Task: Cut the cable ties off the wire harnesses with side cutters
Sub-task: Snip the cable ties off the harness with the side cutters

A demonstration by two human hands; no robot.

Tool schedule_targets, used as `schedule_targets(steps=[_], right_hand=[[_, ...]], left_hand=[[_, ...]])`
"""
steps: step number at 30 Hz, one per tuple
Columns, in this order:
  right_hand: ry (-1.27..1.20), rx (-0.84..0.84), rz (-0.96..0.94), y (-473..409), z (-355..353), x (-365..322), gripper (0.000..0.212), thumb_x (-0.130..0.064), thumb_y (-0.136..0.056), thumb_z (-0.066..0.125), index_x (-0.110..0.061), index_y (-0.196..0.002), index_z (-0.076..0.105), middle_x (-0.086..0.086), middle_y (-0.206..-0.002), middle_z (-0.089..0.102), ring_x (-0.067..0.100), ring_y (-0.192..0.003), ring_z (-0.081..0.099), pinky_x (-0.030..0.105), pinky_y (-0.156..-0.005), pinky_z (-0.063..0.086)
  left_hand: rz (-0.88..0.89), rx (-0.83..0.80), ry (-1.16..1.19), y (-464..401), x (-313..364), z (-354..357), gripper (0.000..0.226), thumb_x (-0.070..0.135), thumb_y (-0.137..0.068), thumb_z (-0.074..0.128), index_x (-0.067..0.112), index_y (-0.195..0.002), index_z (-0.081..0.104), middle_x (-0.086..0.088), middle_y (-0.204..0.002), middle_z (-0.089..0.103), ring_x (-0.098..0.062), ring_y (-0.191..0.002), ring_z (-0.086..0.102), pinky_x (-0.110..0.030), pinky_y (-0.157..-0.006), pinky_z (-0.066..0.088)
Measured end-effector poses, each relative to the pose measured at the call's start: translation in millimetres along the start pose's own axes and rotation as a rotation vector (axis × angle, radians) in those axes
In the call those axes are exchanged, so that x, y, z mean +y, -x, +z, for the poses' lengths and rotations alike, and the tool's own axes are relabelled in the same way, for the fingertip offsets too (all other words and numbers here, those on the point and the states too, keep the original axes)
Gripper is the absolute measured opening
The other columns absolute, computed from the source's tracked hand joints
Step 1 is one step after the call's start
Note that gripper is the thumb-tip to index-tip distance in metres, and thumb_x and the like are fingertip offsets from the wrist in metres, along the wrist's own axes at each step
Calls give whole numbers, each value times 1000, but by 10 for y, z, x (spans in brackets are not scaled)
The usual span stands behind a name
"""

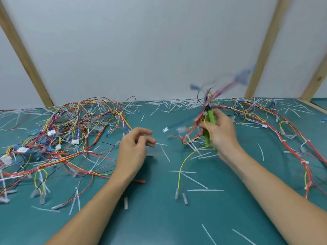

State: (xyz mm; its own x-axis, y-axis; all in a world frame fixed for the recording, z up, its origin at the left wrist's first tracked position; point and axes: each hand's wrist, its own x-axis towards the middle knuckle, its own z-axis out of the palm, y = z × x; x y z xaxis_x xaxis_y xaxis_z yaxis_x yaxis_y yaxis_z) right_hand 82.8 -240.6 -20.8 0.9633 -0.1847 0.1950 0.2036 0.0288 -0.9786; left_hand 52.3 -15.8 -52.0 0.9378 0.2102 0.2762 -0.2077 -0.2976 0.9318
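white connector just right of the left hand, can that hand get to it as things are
Probably yes: the left hand holds nothing, and the white connector lies in the open on the green mat, with only cut tie scraps between them.

No legible text, label, brand or number anywhere on the wires, connectors or mat.

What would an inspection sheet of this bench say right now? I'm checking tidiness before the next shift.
Surface: green mat, littered.
Job's things: side cutters, green handles; wire harness raised, blurred.
Clutter: cut tie strips scattered all over.
Hands: right hand grips cutters and harness; left hand holds nothing, fingers loosely curled.
Cables: tangled pile at left, long harness at right.
Surroundings: white panels, wooden posts.
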Motion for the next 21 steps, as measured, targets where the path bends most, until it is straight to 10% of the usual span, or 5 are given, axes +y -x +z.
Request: schedule_targets(steps=[11,15,21], right_hand=[[530,27,-464,93,23,65,25,-7,-83,74,-26,-93,61,-10,-79,73,7,-73,67,21,-72,48],[464,158,-393,45,-12,47,22,-14,-84,73,-29,-91,59,-14,-77,71,9,-72,66,29,-71,50],[403,117,-133,0,48,116,19,-14,-82,79,-22,-87,63,-14,-69,73,8,-62,64,36,-71,54]], left_hand=[[-260,-33,430,-66,52,-74,30,15,-103,41,11,-92,68,-13,-75,72,-23,-56,69,-23,-43,46],[-335,-77,760,-124,84,-159,50,38,-106,26,10,-105,67,-11,-102,76,-23,-94,74,-30,-69,53],[197,343,123,1,122,-113,10,24,-97,57,15,-100,61,3,-91,63,-7,-81,58,-19,-75,41]])
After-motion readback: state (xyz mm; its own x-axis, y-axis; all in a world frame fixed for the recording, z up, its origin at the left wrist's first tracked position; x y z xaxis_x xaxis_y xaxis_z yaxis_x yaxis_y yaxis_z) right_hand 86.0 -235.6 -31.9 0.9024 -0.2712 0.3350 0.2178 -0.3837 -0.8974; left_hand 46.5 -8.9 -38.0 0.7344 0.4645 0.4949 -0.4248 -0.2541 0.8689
